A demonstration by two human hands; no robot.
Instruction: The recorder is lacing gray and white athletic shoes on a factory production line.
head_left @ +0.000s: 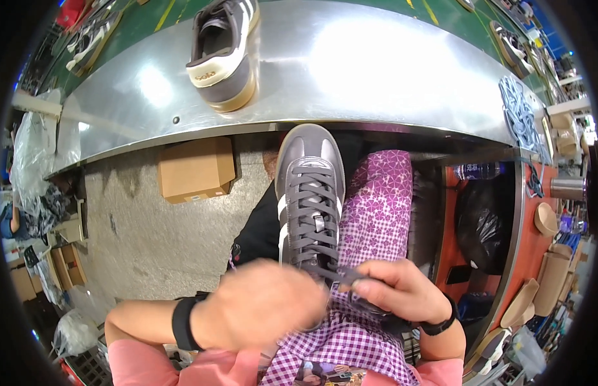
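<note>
At the far left, one clear plastic bag is hung beside the end of a single polished metal bench, by which the upper part of the view is spanned. One closed cardboard box is set on the floor below the bench's front edge, and above it one white-and-grey sneaker is stood on the metal, its heel turned toward the person. Two black wristbands are worn, one on each wrist. The left hand is blurred and held close against the near end of one grey sneaker; whether its fingers are spread or pressed together cannot be told. That sneaker is placed over the person's lap, toe pointed away and reaching the bench edge, and is crossed by several rows of one grey shoelace. A length of this lace is drawn out to the right, where it is pinched between the thumb and forefinger of the right hand. Farther right, one black plastic bag is kept in a red-sided compartment, and one bundle of pale blue cords is laid over the bench's right end.
</note>
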